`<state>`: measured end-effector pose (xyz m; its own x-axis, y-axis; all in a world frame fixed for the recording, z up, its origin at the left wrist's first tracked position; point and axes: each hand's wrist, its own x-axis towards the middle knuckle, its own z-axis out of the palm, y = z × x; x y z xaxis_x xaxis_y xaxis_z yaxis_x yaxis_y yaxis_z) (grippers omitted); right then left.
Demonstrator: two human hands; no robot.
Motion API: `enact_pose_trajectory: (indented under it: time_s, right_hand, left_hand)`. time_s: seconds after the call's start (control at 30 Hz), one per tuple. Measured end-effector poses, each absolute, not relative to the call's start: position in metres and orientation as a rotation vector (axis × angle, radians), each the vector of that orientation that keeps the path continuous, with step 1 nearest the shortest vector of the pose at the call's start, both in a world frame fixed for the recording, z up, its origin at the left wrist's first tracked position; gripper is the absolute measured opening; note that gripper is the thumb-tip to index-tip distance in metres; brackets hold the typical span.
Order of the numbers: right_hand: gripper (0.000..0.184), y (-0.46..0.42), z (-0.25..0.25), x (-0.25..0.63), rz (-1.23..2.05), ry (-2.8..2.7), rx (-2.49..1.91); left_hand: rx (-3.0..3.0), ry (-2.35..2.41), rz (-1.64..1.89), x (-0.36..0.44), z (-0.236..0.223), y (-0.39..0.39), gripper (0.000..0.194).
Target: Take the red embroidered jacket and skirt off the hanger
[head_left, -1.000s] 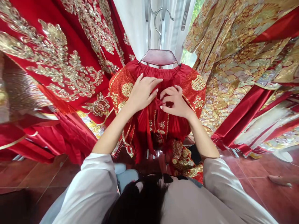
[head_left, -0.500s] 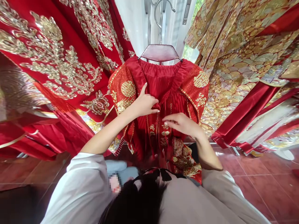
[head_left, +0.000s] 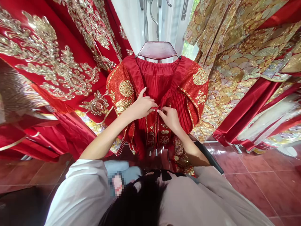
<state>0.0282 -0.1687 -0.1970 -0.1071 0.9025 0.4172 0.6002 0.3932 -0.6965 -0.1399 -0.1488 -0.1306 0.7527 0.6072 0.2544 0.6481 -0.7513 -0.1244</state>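
Observation:
In the head view a red dress with gold embroidery and a gathered neckline hangs by its shoulders from a hanger with a metal hook. My left hand lies at the front of the neckline, its index finger stretched up and its other fingertips closed on the red fabric near the middle. Beside it, my right hand pinches the same spot from the other side. The fingertips of both hands nearly meet there. Any small fastening between them is too small to make out.
To the left hangs a red garment with silver-gold beadwork. Gold scale-patterned garments hang on the right, close to the dress. A white door frame stands behind, and red floor tiles lie below.
My right hand has moved up and left from in front of the bodice and now pinches the neckline fabric beside my left hand. The view has shifted slightly.

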Motion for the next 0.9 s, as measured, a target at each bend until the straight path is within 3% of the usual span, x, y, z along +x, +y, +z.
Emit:
enact_pose_trajectory:
  time_s: [0.2, 0.3, 0.5, 0.8, 0.9]
  right_hand:
    - [0.03, -0.162, -0.207, 0.021, 1.04, -1.386, -0.974]
    - [0.031, -0.163, -0.209, 0.024, 1.176, -1.267, -0.924]
    - [0.026, -0.168, -0.234, 0.031, 1.065, -1.313, -0.993]
    - [0.012, -0.194, -0.318, 0.033, 1.094, -1.545, -1.429]
    - [0.008, -0.194, -0.318, 0.051, 1.102, -1.652, -1.513]
  left_hand:
    - [-2.757, -0.984, -0.303, -0.143, -0.131, -0.15, 0.028]
    - [-2.754, -0.95, -0.328, -0.142, -0.128, -0.154, 0.029]
    - [-2.697, -0.93, -0.423, -0.142, -0.119, -0.167, 0.033]
    - [-2.621, -1.147, -0.754, -0.179, -0.1, -0.179, 0.031]
    - [-2.731, -1.136, -0.829, -0.19, -0.093, -0.187, 0.029]
